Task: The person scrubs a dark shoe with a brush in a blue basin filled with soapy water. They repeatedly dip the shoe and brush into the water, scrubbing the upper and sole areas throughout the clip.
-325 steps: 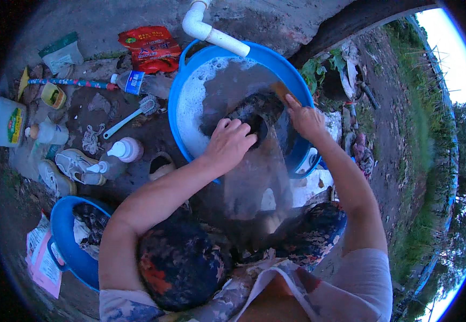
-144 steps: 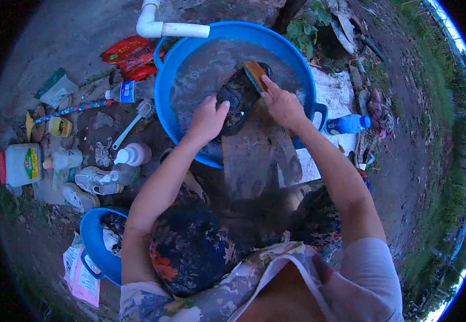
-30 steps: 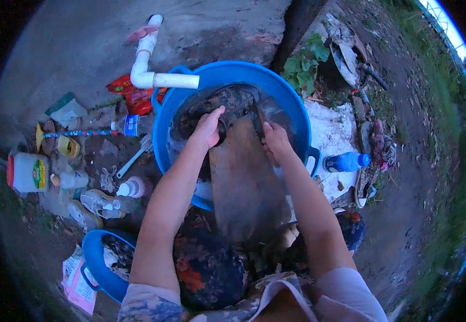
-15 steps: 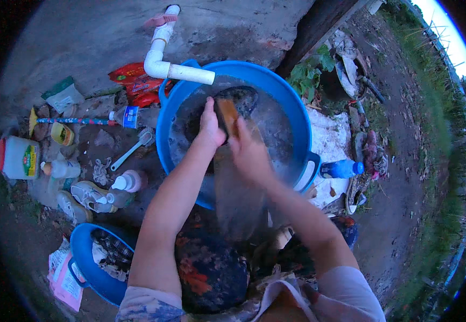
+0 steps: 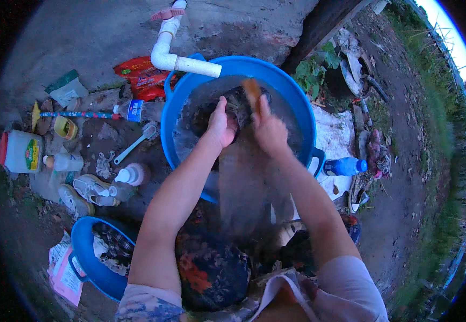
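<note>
Over the big blue tub [image 5: 311,121], my right hand [image 5: 270,133] is closed on a wooden scrub brush [image 5: 252,94], slightly blurred by motion. Just to its left, my left hand [image 5: 222,127] grips a dark wet item [image 5: 236,102], perhaps a shoe or bunched cloth; its kind is hard to make out. Murky, sudsy water [image 5: 289,123] surrounds it. A greyish-brown board [image 5: 241,188] slopes from the tub's near rim toward me, below both hands.
A white pipe [image 5: 192,65] with a pink tap reaches over the tub's far left rim. Shoes [image 5: 94,189], a white brush [image 5: 135,143], and several bottles lie to the left. A smaller blue tub [image 5: 85,252] holds dark clothes. On the right lies a blue bottle [image 5: 345,166].
The brush has moved right and away from me with my right hand, and is now apart from my left hand. My left hand has shifted slightly right, still at the dark item.
</note>
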Demonstrator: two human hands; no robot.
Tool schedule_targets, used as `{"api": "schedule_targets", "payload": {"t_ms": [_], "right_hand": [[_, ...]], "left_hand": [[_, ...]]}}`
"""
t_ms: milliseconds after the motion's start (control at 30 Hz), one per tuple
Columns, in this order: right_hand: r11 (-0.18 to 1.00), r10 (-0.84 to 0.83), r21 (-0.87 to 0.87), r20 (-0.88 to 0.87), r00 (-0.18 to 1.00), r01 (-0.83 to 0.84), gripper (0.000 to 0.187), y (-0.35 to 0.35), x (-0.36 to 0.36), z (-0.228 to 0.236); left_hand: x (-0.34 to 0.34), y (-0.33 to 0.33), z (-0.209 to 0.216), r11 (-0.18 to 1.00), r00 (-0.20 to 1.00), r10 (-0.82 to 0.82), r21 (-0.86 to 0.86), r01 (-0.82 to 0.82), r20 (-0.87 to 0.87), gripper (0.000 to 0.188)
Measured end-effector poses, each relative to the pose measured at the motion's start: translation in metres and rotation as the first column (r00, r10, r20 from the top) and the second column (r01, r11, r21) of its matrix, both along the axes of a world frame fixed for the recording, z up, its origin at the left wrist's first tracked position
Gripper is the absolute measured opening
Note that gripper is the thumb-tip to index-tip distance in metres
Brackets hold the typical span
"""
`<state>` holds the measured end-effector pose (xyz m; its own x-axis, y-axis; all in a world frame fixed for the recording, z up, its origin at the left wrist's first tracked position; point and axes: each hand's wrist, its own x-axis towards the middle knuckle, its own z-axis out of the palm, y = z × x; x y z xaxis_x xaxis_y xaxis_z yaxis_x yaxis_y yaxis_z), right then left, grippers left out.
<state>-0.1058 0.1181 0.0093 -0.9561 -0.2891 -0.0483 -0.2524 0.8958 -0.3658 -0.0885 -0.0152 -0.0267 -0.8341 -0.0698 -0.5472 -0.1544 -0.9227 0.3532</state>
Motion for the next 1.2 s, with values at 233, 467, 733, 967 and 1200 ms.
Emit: {"api": "schedule_targets", "payload": {"t_ms": [233, 467, 733, 967, 1200], "right_hand": [[0.940, 0.239, -0.069, -0.563, 0.791, -0.333, 0.057, -0.005, 0.049, -0.022], [0.996, -0.082, 0.022, -0.060, 0.995, 0.083, 0.054, -0.010, -0.007, -0.005], [0.985, 0.034, 0.170, -0.041, 0.999, -0.027, 0.062, 0.013, -0.018, -0.001], [0.993, -0.098, -0.072, -0.034, 0.995, 0.095, 0.054, 0.015, -0.053, -0.024], [0.947, -0.183, -0.198, 0.312, 0.932, 0.252, 0.050, 0.058, -0.032, -0.038]], "left_hand": [[0.001, -0.012, 0.021, 0.999, 0.999, -0.002, 0.034, 0.000, 0.054, 0.060], [-0.004, -0.012, -0.016, 0.996, 0.994, -0.077, 0.027, 0.080, -0.083, 0.056], [0.005, -0.002, 0.010, 0.998, 0.998, -0.067, 0.000, 0.067, -0.005, 0.062], [0.013, -0.012, 0.037, -0.357, 0.847, -0.413, -0.915, 0.187, 0.335, 0.047], [-0.009, -0.036, 0.036, 0.263, 0.899, -0.214, -0.863, 0.431, 0.383, 0.041]]}}
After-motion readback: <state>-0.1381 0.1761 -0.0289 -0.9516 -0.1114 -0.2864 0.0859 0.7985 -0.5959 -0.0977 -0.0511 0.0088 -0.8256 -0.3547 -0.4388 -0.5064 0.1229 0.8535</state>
